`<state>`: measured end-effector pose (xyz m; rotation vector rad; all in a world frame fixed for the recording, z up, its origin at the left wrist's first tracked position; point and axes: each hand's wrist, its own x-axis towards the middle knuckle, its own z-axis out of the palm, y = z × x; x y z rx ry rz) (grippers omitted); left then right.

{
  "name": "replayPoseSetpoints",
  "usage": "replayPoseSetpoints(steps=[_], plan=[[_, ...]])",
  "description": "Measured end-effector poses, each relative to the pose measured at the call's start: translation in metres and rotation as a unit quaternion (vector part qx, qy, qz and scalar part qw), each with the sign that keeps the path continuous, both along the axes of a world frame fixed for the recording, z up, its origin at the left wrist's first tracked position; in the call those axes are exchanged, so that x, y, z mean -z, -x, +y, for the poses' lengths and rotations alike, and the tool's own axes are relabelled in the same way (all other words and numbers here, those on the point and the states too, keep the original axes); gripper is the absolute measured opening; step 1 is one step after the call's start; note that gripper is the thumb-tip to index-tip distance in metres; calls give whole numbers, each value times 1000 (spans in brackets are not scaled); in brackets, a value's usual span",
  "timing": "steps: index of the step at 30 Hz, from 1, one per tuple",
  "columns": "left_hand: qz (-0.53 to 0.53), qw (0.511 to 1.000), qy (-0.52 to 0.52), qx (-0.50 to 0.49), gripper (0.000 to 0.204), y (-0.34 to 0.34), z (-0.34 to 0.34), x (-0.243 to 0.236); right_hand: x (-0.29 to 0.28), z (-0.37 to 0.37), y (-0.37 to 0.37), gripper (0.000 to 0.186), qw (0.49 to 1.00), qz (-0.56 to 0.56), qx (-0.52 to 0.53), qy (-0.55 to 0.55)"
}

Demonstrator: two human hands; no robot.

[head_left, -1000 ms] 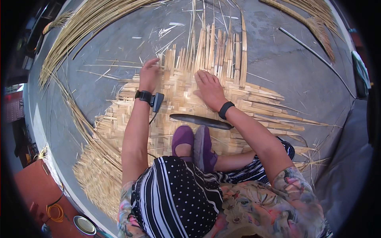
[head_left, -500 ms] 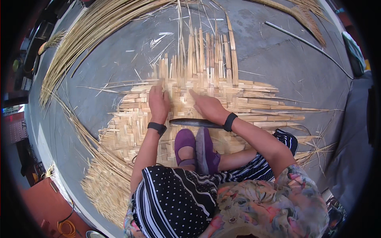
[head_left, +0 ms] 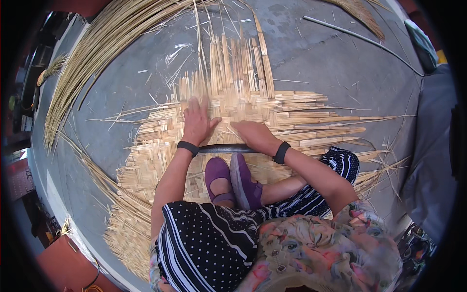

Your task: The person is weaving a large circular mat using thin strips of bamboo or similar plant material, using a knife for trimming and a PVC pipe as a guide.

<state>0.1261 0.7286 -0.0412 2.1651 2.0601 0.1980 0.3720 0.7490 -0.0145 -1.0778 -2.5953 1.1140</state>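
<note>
My left hand (head_left: 196, 123) lies on the woven mat of split reeds (head_left: 168, 138), palm down, fingers stretched forward and thumb out to the side. Its fingertips are smeared by motion, close to upright strips that run through the weave. My right hand (head_left: 259, 136) is to its right, low over the weave, with curled fingers; anything in them is hidden. A dark, slightly curved blade (head_left: 221, 149) lies across the mat just below both hands, its right end hidden under my right hand. Loose strip ends (head_left: 221, 61) stick out beyond the mat's far side.
My purple shoes (head_left: 217, 176) rest on the mat behind the blade. A big bundle of long reeds (head_left: 97, 53) curves along the far left. A thin pale pole (head_left: 360, 40) lies at the far right, near a brush-like bundle (head_left: 362, 17). Reed scraps litter the grey floor (head_left: 335, 73).
My left hand has spread its thumb and flattened onto the weave. My right hand has drawn back towards me, its forefinger now curled in. The whole view has shifted slightly.
</note>
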Motion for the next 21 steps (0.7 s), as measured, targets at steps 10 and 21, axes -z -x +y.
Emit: replayPoseSetpoints(steps=[10,21], plan=[[130,987,86,48,82,-13,16,-15,1,-40,-51,30,994,66,80,18],[134,990,34,37,85,-21,4,12,3,48,-91,30,950,5,183,-253]])
